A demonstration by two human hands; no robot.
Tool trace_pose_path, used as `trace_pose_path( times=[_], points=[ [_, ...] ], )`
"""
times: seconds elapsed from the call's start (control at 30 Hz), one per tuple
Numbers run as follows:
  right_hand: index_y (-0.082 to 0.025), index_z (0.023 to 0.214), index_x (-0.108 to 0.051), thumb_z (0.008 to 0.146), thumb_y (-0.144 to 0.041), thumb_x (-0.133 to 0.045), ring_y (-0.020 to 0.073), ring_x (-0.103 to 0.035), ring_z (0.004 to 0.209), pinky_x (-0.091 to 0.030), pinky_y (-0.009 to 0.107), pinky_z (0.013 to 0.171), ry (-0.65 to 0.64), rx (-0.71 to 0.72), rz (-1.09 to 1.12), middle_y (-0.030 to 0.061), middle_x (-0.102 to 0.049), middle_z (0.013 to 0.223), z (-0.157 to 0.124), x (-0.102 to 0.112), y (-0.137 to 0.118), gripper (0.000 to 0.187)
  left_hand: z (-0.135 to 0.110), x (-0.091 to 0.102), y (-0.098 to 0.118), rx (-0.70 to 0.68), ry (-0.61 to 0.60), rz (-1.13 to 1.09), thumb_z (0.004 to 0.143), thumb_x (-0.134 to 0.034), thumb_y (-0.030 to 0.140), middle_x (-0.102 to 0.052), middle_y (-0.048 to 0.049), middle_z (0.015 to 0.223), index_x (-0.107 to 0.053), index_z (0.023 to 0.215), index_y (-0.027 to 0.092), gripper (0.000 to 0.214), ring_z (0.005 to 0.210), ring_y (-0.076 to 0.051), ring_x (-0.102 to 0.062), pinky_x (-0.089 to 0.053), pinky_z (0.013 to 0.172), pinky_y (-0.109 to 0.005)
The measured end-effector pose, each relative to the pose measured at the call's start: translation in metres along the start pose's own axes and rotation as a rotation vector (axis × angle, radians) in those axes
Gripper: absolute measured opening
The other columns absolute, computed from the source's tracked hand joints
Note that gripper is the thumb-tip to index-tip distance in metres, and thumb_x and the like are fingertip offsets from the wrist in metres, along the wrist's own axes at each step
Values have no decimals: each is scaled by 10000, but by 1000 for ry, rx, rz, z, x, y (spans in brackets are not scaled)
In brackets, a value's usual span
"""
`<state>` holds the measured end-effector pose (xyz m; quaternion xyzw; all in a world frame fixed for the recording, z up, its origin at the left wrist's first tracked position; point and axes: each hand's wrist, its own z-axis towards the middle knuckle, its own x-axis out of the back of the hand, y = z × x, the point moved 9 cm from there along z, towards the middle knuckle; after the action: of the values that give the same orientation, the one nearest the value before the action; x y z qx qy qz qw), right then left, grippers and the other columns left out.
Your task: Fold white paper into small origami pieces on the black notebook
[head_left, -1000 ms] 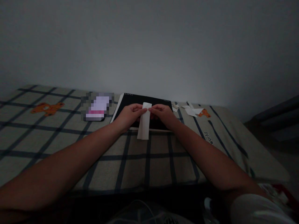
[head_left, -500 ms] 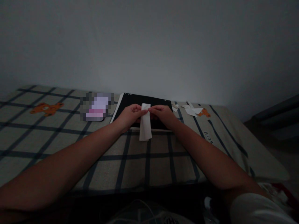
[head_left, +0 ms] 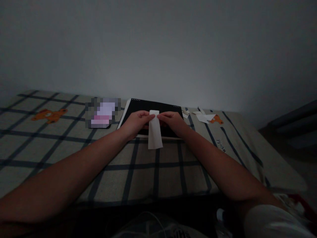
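A narrow strip of folded white paper (head_left: 155, 134) hangs lengthwise between my hands, its lower end reaching past the front edge of a black spiral-type pad (head_left: 138, 109). My left hand (head_left: 137, 123) pinches the strip near its top from the left, thumb on the front face. From the right, my right hand (head_left: 172, 121) pinches the same upper part, its thumb close to the left thumb. The fingers behind the paper are partly hidden. Both hands are held over the pad.
A phone (head_left: 102, 114), blurred out, lies left of the pad. To the right are a folded white paper shape (head_left: 204, 117) and a smaller paper piece (head_left: 185, 113). A checked cloth (head_left: 111, 181) covers the surface, with a wall (head_left: 158, 49) behind.
The lower end of the paper strip has spread a little wider and shifted slightly right. My left thumb has moved slightly left; both hands keep their pinch.
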<state>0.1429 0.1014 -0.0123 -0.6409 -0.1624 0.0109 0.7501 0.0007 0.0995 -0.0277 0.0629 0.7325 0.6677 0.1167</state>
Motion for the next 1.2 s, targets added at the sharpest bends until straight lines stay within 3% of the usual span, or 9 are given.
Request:
trace_pose_path(
  times=[1.2],
  points=[
    [-178, 791, -700, 753, -405, -721, 119, -561, 629, -435, 283, 625, -16, -13, -19, 7, -663, 712, 0, -2, 2, 232, 3, 6, -4, 32, 26, -84, 734, -775, 337, -728, -67, 804, -703, 787, 169, 190, 769, -172, -676, -574, 766, -335]
  ],
)
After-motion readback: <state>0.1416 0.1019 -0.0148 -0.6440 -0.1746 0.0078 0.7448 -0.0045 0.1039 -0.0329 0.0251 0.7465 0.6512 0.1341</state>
